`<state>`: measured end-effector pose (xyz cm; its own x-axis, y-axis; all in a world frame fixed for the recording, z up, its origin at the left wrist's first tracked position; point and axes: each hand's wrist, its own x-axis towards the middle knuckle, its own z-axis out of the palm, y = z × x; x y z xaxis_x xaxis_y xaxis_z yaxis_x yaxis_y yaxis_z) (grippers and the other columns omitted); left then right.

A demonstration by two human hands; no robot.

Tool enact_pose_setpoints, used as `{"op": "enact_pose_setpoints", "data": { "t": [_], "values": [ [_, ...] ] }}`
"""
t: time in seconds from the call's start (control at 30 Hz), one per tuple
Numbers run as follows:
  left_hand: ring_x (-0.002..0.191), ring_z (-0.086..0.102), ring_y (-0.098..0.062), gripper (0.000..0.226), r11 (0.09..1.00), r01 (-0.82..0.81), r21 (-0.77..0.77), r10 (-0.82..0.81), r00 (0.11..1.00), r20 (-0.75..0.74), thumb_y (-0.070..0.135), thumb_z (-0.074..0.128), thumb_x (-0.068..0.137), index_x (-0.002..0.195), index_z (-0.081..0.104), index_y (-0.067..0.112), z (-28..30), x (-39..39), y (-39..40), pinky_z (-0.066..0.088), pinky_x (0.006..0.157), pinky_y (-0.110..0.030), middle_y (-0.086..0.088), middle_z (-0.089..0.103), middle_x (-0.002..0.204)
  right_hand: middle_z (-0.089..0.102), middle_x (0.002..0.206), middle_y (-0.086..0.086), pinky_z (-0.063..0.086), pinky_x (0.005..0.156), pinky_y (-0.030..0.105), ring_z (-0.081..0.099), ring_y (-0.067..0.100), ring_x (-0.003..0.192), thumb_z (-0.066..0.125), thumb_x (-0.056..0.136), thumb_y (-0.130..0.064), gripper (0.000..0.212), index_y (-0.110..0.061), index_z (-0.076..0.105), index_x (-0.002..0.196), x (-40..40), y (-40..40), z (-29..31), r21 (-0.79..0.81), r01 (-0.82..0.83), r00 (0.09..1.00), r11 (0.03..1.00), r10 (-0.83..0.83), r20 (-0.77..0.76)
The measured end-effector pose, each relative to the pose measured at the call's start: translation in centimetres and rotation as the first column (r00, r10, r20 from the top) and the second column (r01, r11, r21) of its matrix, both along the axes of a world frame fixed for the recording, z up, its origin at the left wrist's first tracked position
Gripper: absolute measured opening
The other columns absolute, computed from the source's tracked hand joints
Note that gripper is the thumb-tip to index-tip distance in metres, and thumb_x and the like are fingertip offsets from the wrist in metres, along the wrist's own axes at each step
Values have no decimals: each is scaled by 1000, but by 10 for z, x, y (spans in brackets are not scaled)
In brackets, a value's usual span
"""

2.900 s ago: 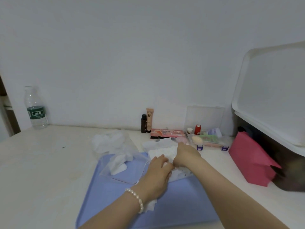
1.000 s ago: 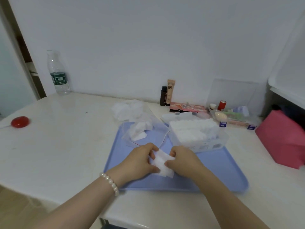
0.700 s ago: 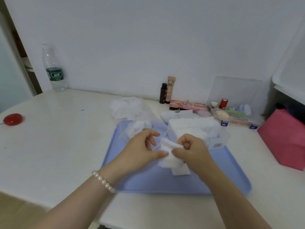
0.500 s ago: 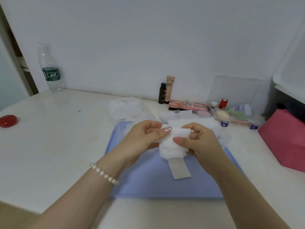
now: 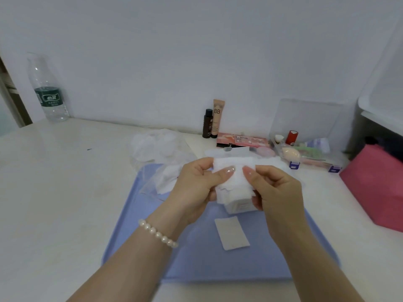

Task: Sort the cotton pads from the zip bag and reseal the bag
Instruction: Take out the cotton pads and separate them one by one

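Since half a second ago you are lifting the stack of cotton pads (image 5: 234,182) higher above the blue tray (image 5: 152,236), and the single pad (image 5: 231,233) that was hanging off the bottom of it is now lying flat on the tray, near you and just under your hands.

Your left hand (image 5: 196,188) is clamping the left edge of the stack, thumb on the near face and fingers behind it. Your right hand (image 5: 274,192) is pinching the right edge the same way. The two thumbs are sitting close together on the top pad, not touching.

You are working through the sorting step: squaring up and separating a handful of pads, by the look of it. The zip bag (image 5: 161,171) is lying to the far left, partly on the tray, with a few loose pads showing through it; whether its mouth is open I cannot tell, and I judge the resealing is still to come.

Next you are probably peeling or straightening the top pads. That calls for a light, sliding thumb, since the pads are soft and thin and cling to one another. Hold the bottom of the stack firmly, or more may be slipping out.
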<state>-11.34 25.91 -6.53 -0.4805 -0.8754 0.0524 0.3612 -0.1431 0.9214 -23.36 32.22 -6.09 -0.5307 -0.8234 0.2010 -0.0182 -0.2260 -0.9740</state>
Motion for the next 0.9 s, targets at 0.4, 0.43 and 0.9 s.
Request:
{"op": "enact_pose_setpoints", "data": {
  "t": [0.4, 0.43, 0.9],
  "values": [
    [81, 71, -20, 44, 981, 195, 14, -195, 981, 6, -24, 51, 78, 110, 60, 4, -18, 8, 6, 59, 69, -28, -10, 73, 88, 55, 81, -5, 42, 64, 8, 49, 3, 67, 69, 80, -16, 21, -27, 59, 95, -7, -4, -18, -172, 226, 802, 959, -284, -526],
    [81, 71, -20, 42, 981, 194, 20, -194, 981, 1, -24, 50, 79, 110, 60, 3, -18, 8, 6, 59, 68, -27, -9, 73, 88, 54, 93, -3, 39, 74, 5, 49, 5, 78, 63, 79, -19, 23, -24, 61, 101, -7, -2, -19, -246, 210, 707, 946, -320, -630],
    [83, 70, -19, 39, 979, 186, 87, -190, 981, 33, -25, 46, 81, 100, 64, 4, -17, 9, 8, 58, 74, -30, -8, 72, 89, 46, 48, -11, 32, 48, 11, 41, 3, 49, 67, 83, -14, 34, -16, 50, 54, -2, -4, -17, -103, 22, 945, 994, -55, -322]
  ]
}}
